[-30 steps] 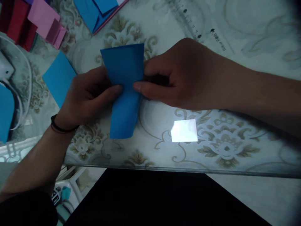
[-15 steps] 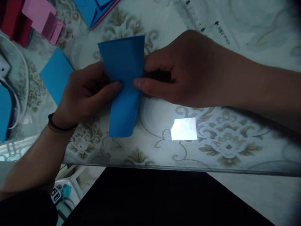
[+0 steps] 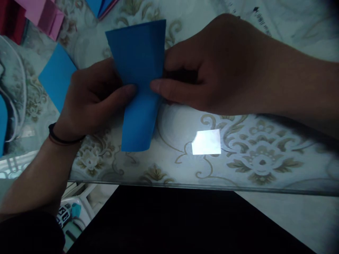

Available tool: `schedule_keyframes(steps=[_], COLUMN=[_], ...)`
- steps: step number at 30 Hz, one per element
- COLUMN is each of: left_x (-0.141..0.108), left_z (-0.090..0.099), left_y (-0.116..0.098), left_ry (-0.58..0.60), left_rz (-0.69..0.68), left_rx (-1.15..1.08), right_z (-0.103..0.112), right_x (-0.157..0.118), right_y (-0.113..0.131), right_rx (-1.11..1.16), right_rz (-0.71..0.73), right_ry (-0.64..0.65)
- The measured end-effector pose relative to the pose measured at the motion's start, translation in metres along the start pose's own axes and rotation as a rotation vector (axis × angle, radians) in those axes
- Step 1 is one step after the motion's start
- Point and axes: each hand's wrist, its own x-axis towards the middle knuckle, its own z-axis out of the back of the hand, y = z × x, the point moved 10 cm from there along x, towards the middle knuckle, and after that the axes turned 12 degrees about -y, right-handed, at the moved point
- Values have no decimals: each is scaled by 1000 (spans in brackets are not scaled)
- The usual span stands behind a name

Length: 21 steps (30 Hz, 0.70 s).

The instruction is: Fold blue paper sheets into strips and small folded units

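Flowered table under everything. Right hand: thumb clamped on right edge of blue strip. Left hand: thumb pressed on left edge, mirroring it (other fingertips mostly hidden behind paper). Strip lies between hands, long axis running away from wearer, both grips near mid-length; neither hand nearer, both touching. Blue square beside left hand, on its outer side. Dark wristband on left wrist.
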Motion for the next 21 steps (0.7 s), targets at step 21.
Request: schedule_keyframes(steps=[21], left_x=[0], left_z=[2], left_y=[2], left_ry=[-26], left_rz=[13], left_rx=[37], right_z=[2], right_x=[-3], right_y=[2], right_rx=[-12], right_rz=[72], right_ry=[-24])
